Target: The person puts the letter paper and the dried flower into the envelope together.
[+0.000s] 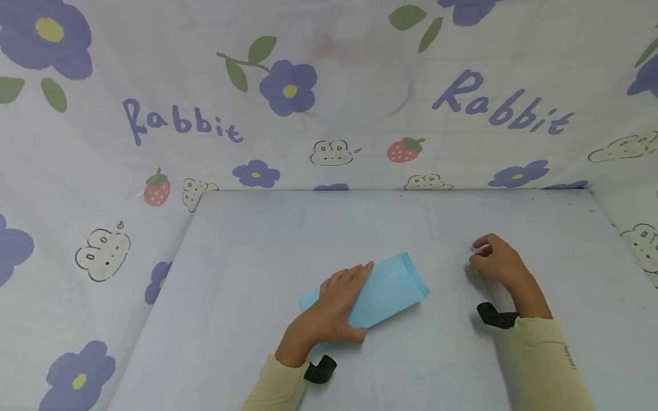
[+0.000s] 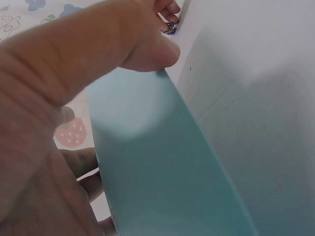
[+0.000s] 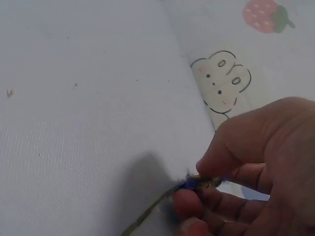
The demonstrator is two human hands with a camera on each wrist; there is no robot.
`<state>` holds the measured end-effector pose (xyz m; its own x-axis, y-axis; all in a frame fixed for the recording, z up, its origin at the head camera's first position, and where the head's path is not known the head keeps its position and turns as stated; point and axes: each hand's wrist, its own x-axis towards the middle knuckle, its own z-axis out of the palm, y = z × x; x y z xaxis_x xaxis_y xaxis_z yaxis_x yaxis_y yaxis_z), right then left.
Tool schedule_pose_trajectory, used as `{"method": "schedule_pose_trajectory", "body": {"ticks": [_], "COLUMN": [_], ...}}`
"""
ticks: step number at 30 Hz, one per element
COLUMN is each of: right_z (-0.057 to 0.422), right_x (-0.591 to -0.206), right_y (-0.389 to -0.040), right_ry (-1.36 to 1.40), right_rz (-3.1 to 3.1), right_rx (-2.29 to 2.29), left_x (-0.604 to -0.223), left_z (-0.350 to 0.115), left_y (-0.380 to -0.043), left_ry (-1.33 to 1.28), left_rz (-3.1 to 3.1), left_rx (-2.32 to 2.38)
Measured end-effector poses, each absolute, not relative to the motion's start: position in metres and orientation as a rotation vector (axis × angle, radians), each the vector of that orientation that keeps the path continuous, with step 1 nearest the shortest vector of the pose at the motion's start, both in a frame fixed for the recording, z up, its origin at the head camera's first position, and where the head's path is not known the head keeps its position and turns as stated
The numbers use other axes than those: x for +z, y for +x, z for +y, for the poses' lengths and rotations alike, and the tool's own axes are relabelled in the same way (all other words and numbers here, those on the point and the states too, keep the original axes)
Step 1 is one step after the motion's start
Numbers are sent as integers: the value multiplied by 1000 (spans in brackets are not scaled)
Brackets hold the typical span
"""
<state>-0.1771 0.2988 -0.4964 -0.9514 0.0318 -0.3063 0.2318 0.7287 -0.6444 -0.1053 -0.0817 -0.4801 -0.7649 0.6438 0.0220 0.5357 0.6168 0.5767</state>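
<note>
A light blue folded paper (image 1: pixel 392 291), flat like an envelope with a creased strip along its right end, is held slantwise at the table's middle. My left hand (image 1: pixel 331 313) grips it across its width. In the left wrist view, the thumb lies at one long edge of the paper (image 2: pixel 147 162) and the fingers at the other. Off to the right, my right hand (image 1: pixel 500 264) pinches a small dried blue-purple flower (image 3: pixel 193 183) just below the thumb tip. Its thin green stem (image 3: pixel 147 211) trails down from the fingers toward the wrist.
The white table (image 1: pixel 247 245) meets a patterned cloth wall (image 1: pixel 360 103) along its back and left side. Small dark specks and a brownish bit (image 3: pixel 9 93) lie on the tabletop. Black wrist mounts (image 1: pixel 320 370) stick out beside both forearms.
</note>
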Motion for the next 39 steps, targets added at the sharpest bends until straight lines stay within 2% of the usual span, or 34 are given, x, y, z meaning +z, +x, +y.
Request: {"method": "schedule_pose_trajectory", "body": {"ticks": [6,9,12,15,20,25,33,36,39], "right_z": [305,307,305,294,261,229,185,175,172], "right_x": [-487,-480,-476,-474,-474,-481,-491,-495,-498], "right_y": [-168,-158,-149,-143,-135,-126,-110,-102,-95], "right_ry": [212,189,76,8,245,434,552,424,169], "right_rz": [2624,2428,1981,1499,1180,1254,1554,1969,2326], "right_rx": [-1230,-1695,-2290,-2688,-2989,-3040,-2884,-2561,-2207], "left_x": [-479,-480,-481,-481,-481,-481,-481,-480,-480], "left_z": [-81,-81,-80,-79,-78,-77,-75,-74,-74], "left_y": [-104,-104,-104,-104,-104,-104,-104,-104,-104], "left_ry": [974,979,988,994,991,988,994,999,1002], "left_rz": [2646,2646,2659,2665,2668,2652,2667,2660,2659], "left_rx": [848,841,828,828,827,827,813,824,822]}}
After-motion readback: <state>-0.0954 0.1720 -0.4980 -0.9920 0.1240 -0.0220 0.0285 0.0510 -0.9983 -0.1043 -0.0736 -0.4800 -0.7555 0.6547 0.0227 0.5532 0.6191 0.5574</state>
